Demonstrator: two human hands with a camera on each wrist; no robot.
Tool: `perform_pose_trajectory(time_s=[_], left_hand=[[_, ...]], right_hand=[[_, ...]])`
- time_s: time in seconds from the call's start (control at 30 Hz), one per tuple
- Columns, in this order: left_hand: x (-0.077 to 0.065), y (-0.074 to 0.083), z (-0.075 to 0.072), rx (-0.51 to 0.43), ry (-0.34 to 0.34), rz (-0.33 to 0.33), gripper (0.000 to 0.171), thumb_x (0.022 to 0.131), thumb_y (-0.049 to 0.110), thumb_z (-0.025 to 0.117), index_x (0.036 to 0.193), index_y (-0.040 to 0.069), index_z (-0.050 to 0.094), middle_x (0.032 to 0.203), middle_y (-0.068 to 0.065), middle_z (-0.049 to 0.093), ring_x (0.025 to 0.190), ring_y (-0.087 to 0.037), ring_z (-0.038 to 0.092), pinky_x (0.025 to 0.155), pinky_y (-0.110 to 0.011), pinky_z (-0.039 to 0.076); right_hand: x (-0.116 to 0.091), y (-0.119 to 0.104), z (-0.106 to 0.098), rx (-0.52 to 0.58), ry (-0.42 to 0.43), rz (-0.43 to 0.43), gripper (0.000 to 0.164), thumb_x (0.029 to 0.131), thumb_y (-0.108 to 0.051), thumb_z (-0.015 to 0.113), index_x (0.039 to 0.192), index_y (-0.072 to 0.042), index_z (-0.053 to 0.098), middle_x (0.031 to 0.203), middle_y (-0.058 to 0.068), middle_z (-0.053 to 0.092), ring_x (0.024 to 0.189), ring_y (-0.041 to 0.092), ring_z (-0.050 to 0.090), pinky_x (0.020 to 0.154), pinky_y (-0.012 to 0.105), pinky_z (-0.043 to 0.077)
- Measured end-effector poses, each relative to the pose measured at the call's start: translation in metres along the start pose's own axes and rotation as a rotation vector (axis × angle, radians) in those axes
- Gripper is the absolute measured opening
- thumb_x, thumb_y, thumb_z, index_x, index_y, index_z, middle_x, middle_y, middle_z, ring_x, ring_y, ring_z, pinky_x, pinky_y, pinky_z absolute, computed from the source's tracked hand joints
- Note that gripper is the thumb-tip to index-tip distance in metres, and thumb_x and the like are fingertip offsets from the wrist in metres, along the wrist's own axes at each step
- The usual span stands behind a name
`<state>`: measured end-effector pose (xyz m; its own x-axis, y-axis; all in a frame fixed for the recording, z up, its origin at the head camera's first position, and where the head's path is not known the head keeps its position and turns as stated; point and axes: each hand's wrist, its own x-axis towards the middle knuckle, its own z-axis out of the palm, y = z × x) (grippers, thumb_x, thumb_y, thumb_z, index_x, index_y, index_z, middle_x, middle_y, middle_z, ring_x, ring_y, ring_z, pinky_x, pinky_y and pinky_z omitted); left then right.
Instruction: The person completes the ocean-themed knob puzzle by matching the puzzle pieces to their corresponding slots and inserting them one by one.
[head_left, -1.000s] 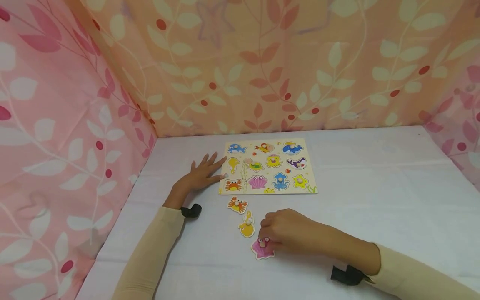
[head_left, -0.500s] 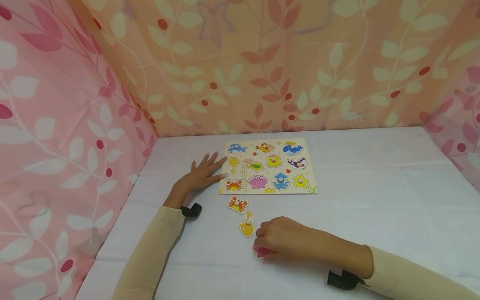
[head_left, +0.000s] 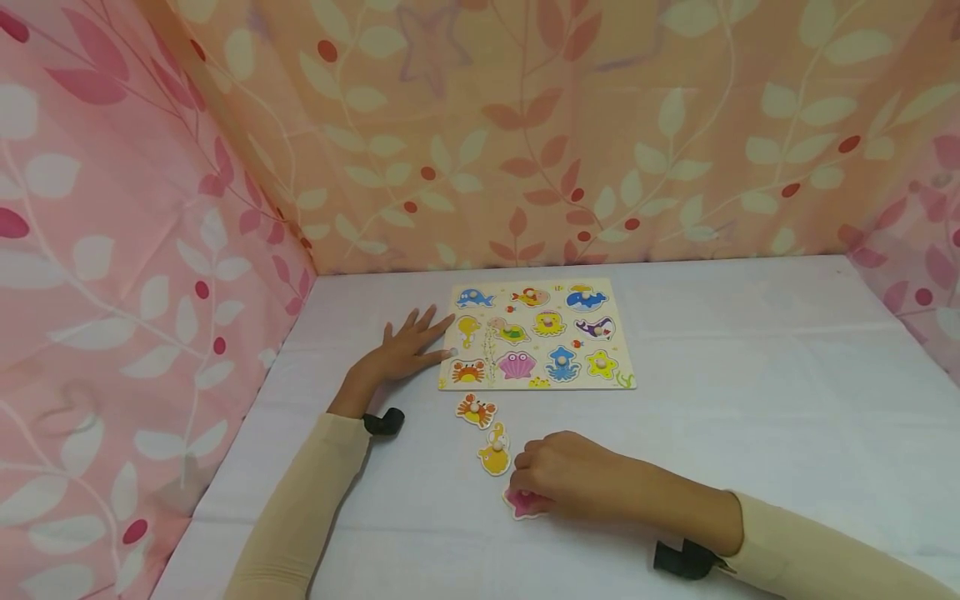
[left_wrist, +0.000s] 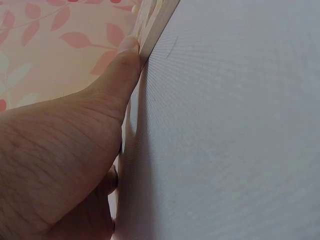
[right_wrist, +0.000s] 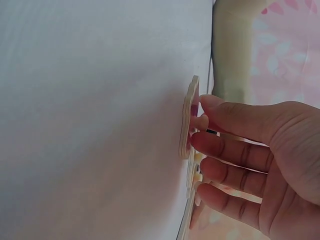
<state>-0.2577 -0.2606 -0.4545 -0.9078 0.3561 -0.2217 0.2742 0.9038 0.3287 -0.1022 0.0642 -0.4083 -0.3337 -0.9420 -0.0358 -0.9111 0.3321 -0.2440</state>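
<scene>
My left hand (head_left: 401, 350) lies with fingers spread at the left side of a wooden peg puzzle board (head_left: 540, 348), thumb and fingertip at its edge. In the left wrist view the thumb (left_wrist: 127, 62) presses the board's edge (left_wrist: 159, 22). My right hand (head_left: 562, 475) is over a pink shell puzzle piece (head_left: 521, 505) on the white cloth. Seen from the right wrist, thumb and index finger pinch the small round knob (right_wrist: 201, 122) of the shell piece (right_wrist: 187, 125); the other fingers are bent beside it. In the head view the hand hides much of the shell.
Between board and right hand lie a crab piece (head_left: 476, 410) and a yellow seahorse piece (head_left: 495, 454). Several knobbed sea-animal pieces, such as a squid (head_left: 562, 364) and a starfish (head_left: 601, 363), sit in the board. Floral curtains (head_left: 585, 133) stand behind and at the sides.
My right hand has moved down and left onto the shell piece, covering its eyes and knob, and has taken hold of the knob. My left hand and the board have stayed put.
</scene>
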Motion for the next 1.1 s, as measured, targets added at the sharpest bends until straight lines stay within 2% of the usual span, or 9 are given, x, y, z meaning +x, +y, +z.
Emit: perform_pose_trajectory(time_s=[0.27,0.53,0.8,1.1], left_hand=[[0.0013,-0.0002,0.0008,0.003,0.002,-0.004,0.079,0.097,0.070,0.047,0.162,0.043,0.013,0.171,-0.002,-0.003,0.156,-0.033,-0.012,0.114,-0.069,-0.012],[0.0008,0.0004,0.0001,0.015,-0.003,-0.009,0.078,0.097,0.069,0.046,0.162,0.042,0.012,0.171,-0.002,-0.004,0.156,-0.032,-0.012,0.115,-0.069,-0.011],[0.0002,0.0011,-0.0004,0.013,-0.001,-0.005,0.077,0.098,0.069,0.045,0.162,0.042,0.013,0.171,-0.002,-0.003,0.156,-0.032,-0.011,0.115,-0.070,-0.010],[-0.0011,0.0023,-0.0017,0.002,0.010,-0.001,0.078,0.098,0.067,0.049,0.163,0.039,0.016,0.171,-0.005,-0.001,0.156,-0.035,-0.010,0.114,-0.070,-0.010]], right_hand=[[0.0015,0.0036,0.0011,-0.044,0.000,0.023,0.011,0.089,-0.027,0.080,0.099,-0.023,0.077,0.086,-0.015,0.067,0.080,0.001,0.055,0.069,0.015,0.045],[0.0028,0.0058,0.0025,-0.008,0.009,0.041,0.014,0.091,-0.029,0.078,0.103,-0.022,0.079,0.090,-0.014,0.069,0.082,0.001,0.056,0.070,0.014,0.046],[0.0043,0.0075,0.0051,-0.027,0.016,0.015,0.006,0.092,-0.025,0.077,0.097,-0.022,0.078,0.085,-0.014,0.066,0.075,0.001,0.050,0.065,0.014,0.040],[0.0028,0.0106,-0.0007,-0.025,0.066,0.002,0.008,0.092,-0.026,0.078,0.099,-0.022,0.079,0.083,-0.015,0.066,0.074,0.000,0.050,0.064,0.012,0.040]])
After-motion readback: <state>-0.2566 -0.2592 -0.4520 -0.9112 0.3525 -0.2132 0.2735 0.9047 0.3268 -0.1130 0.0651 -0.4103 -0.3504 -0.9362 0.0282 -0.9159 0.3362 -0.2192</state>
